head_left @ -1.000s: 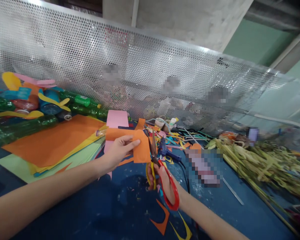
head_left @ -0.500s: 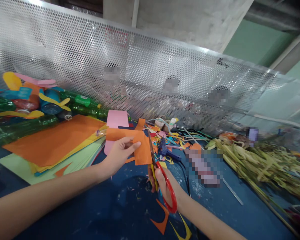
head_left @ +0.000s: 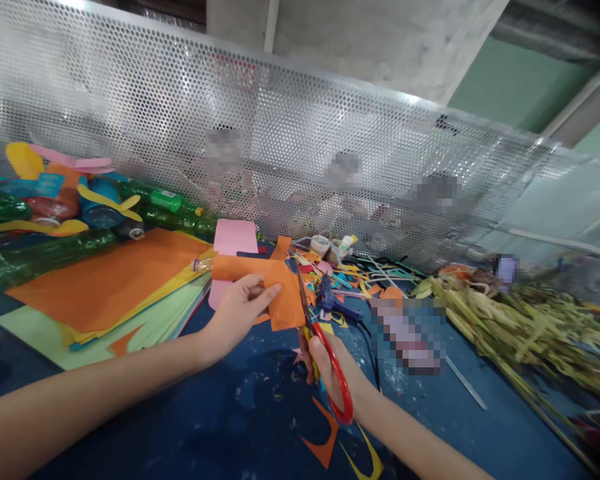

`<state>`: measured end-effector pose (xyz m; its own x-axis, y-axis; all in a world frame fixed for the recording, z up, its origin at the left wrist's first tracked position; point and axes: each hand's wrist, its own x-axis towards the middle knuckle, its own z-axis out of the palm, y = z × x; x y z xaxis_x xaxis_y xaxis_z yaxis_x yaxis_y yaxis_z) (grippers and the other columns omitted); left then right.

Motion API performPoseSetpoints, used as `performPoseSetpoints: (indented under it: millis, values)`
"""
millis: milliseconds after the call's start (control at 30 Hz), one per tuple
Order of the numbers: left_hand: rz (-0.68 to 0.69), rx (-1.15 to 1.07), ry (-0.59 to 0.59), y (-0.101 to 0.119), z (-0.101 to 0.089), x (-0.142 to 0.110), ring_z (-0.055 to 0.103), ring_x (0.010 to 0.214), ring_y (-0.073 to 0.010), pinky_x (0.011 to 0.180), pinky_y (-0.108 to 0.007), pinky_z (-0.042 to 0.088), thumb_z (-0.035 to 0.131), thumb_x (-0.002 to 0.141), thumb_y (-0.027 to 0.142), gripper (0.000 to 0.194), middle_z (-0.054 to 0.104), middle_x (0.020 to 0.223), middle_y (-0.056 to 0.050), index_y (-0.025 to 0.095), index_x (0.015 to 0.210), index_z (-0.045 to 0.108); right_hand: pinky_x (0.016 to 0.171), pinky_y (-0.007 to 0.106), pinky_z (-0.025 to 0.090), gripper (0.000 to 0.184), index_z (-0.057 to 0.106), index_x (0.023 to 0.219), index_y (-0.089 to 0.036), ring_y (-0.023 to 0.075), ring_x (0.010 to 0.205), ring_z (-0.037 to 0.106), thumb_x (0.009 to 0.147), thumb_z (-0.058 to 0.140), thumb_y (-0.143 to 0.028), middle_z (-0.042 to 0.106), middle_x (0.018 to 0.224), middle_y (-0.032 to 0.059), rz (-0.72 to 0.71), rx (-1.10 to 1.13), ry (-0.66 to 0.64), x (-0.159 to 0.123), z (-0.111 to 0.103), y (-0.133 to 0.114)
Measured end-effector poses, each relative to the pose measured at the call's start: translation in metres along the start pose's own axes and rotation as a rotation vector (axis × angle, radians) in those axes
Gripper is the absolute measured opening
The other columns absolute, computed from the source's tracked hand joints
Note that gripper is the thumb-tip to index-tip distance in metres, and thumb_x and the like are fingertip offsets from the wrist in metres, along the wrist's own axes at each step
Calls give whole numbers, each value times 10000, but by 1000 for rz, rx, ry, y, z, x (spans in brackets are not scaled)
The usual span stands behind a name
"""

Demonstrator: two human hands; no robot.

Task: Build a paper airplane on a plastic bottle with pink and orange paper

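My left hand [head_left: 237, 315] pinches a bottle wrapped in orange paper [head_left: 237, 267] between thumb and fingers. Its clear neck points left. Pink paper [head_left: 235, 235] sticks out above and below it like wings, and orange flaps [head_left: 287, 309] stand out at its right end. My right hand [head_left: 344, 370] is closed around scissors [head_left: 336, 379] with red and yellow handles. Their dark blades run up along the right edge of the orange flap; whether they touch it I cannot tell. Just right of the blades lies a blue glue gun [head_left: 337, 305].
Coloured sheets [head_left: 115, 280] are stacked at left, below green bottles [head_left: 165, 200] and finished-looking paper-covered models [head_left: 67, 183]. Paper scraps [head_left: 325, 437] and glue sticks lie about. Dried husks [head_left: 510, 320] cover the right side. A perforated metal panel [head_left: 300, 133] closes the back.
Almost nothing differs. The scissors and my right hand have shifted very slightly, and the lower orange flap sits at a marginally different tilt. My left hand keeps its hold.
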<state>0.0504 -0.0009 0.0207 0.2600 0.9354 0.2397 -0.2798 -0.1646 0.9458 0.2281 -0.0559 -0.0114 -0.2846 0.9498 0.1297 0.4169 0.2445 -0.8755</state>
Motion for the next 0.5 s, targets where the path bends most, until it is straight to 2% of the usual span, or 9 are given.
performPoseSetpoints:
  millis: [267,333,500]
  values:
    - [-13,100,52,1,-1,1,631,672,-142,620,-236,493,584,782,306,190,682,769,-4,162,905,596,443,216,372,424,449,726,-191,102,481,414,881,273,-545,422,594,-18,-37,-125,10,0,-2,1]
    - [-14,103,55,0,-1,1,634,697,-151,639,-248,499,583,781,312,189,679,764,-8,158,891,590,434,215,361,420,447,714,-194,104,469,413,876,287,-547,426,572,-20,-36,-123,22,0,-1,1]
    - [-5,36,22,-1,-1,1,644,797,-168,754,-293,511,578,790,309,214,680,895,-29,166,949,592,411,217,333,409,447,673,-202,112,434,403,870,321,-537,405,480,-33,-29,-92,61,1,0,2]
